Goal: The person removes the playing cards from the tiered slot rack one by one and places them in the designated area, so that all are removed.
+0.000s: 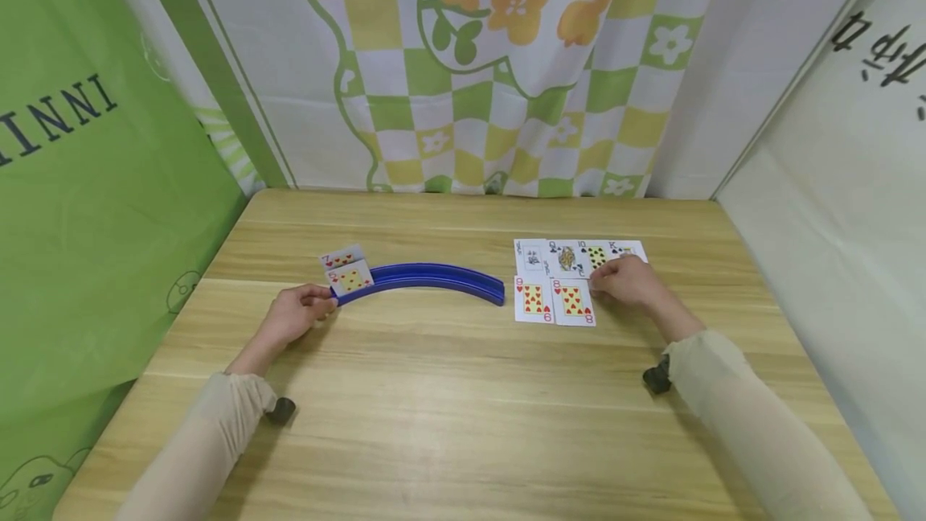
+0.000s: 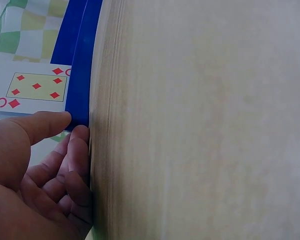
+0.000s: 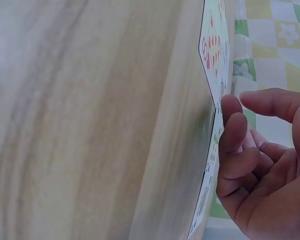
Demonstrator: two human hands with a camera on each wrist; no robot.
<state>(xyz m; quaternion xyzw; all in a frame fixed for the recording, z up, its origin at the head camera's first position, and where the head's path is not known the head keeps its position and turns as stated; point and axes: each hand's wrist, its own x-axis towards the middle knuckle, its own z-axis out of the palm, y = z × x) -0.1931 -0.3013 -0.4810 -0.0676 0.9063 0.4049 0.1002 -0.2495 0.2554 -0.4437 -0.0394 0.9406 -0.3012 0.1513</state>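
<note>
A curved blue card holder (image 1: 434, 273) lies on the table, with a five of diamonds (image 1: 350, 278) and a red seven (image 1: 343, 258) standing at its left end. My left hand (image 1: 295, 313) pinches that end; the left wrist view shows the thumb and fingers (image 2: 79, 142) at its tip, below the five (image 2: 36, 86). To the right, a nine of hearts (image 1: 533, 300) and an eight of hearts (image 1: 573, 301) lie face up. My right hand (image 1: 628, 281) is over the cards, fingertips by the ten (image 1: 596, 254). In the right wrist view its thumb and index finger stand slightly apart, nothing visible between them.
Behind the hearts lie a joker (image 1: 531, 258), a queen (image 1: 565, 257) and a king (image 1: 624, 251), partly covered by my right hand. A patterned curtain (image 1: 506, 119) hangs behind the wooden table (image 1: 427, 416), with a green cloth (image 1: 94, 223) on the left.
</note>
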